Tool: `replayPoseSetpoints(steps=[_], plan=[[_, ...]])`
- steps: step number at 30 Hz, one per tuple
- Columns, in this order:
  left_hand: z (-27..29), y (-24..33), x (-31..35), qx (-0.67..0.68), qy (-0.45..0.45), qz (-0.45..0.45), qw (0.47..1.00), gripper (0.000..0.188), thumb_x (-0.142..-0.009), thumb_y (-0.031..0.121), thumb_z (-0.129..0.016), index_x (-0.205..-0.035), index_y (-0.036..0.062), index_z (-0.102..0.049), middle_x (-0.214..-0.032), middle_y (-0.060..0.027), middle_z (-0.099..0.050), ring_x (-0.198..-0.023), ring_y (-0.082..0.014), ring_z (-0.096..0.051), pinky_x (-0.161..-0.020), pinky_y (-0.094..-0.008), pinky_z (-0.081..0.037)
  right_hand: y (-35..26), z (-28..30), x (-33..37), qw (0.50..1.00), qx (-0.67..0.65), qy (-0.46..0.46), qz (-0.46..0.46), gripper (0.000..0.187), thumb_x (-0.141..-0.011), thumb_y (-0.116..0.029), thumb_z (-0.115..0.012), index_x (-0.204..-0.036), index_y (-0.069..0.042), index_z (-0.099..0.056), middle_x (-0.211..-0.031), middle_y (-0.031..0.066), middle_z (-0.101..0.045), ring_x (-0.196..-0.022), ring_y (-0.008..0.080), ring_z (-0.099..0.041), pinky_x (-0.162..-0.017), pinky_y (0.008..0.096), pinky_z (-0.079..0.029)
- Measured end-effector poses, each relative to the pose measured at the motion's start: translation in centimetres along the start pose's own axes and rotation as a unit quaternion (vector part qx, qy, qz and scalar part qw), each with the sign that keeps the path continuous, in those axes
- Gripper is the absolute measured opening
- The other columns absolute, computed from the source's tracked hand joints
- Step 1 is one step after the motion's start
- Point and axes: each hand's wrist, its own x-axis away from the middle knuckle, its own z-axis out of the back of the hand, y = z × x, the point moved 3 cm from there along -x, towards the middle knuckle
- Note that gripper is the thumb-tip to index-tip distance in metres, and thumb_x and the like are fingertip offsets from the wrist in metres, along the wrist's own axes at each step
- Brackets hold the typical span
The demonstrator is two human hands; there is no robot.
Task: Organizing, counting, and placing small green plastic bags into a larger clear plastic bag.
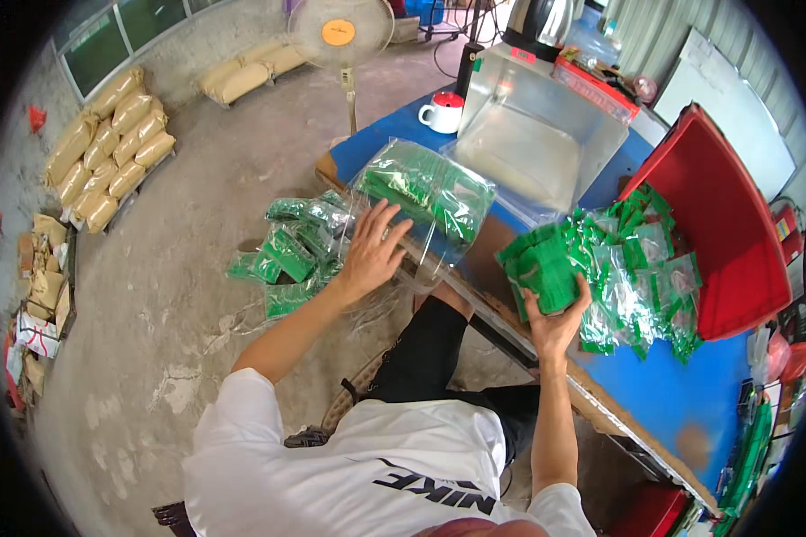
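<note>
A large clear plastic bag point(425, 251) lies at the table's left edge, its near end hanging over the side. Green packets point(412, 183) are packed inside it. My left hand point(374, 249) grips the bag's near left edge, fingers apart on top of the film and thumb out of sight. To the right, my right hand point(555, 327) is closed round a stack of green packets point(544, 268), thumb and fingers at its near sides. Right beside that stack spreads a heap of loose clear and green packets point(636, 277).
A red bin point(734, 233) lies tipped behind the heap on the blue table point(681, 394). Farther back are a metal box point(528, 152) and a white mug point(441, 115). Filled green packs point(291, 251) rest on the floor at left. A fan point(340, 36) and stacked sacks point(107, 152) stand beyond.
</note>
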Motion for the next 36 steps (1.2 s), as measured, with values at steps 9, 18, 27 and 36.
replayPoseSetpoints(steps=[9, 18, 27, 36], plan=[[3.3, -4.9, -2.1, -0.046, 0.124, -0.040, 0.990, 0.015, -0.081, 0.008, -0.074, -0.095, 0.0061, -0.069, -0.107, -0.0072, -0.064, -0.100, -0.0306, -0.064, -0.086, -0.0412, -0.050, 1.3, 1.1, -0.8, 0.998, 0.038, 0.052, 0.026, 0.091, -0.069, -0.023, -0.089, -0.141, -0.005, -0.036, -0.122, 0.0283, -0.057, -0.110, 0.0418, -0.059, -0.094, 0.0459, -0.048], [4.8, -0.8, -5.0, 0.003, 0.086, -0.104, 0.991, 0.010, -0.082, 0.006, -0.074, -0.090, 0.0051, -0.069, -0.083, -0.0074, -0.063, -0.075, -0.0269, -0.065, -0.065, -0.0374, -0.052, 0.4, 4.2, -2.4, 0.969, -0.218, 0.024, -0.114, 0.085, -0.074, -0.017, -0.085, -0.143, -0.004, -0.035, -0.123, 0.0147, -0.058, -0.117, 0.0268, -0.055, -0.100, 0.0402, -0.045], [-5.8, 11.0, -6.6, 0.114, -0.071, -0.067, 0.989, 0.011, -0.080, 0.007, -0.075, -0.089, 0.0030, -0.070, -0.079, -0.0099, -0.069, -0.067, -0.0226, -0.067, -0.059, -0.0323, -0.052, 0.5, 3.4, -0.3, 0.650, -0.657, -0.030, -0.382, 0.061, -0.088, -0.046, -0.071, -0.135, -0.010, -0.053, -0.126, 0.0091, -0.062, -0.116, 0.0240, -0.059, -0.101, 0.0433, -0.048], [-1.9, 9.7, -10.7, 0.344, -0.058, 0.127, 0.929, 0.006, -0.085, 0.002, -0.074, -0.086, -0.0016, -0.069, -0.072, -0.0002, -0.066, -0.062, -0.0034, -0.054, -0.056, -0.0205, -0.044, 0.6, 1.3, -0.4, 0.642, -0.514, -0.386, -0.418, 0.051, -0.088, -0.026, -0.074, -0.131, -0.005, -0.057, -0.117, 0.0069, -0.068, -0.102, 0.0165, -0.067, -0.089, 0.0323, -0.056]])
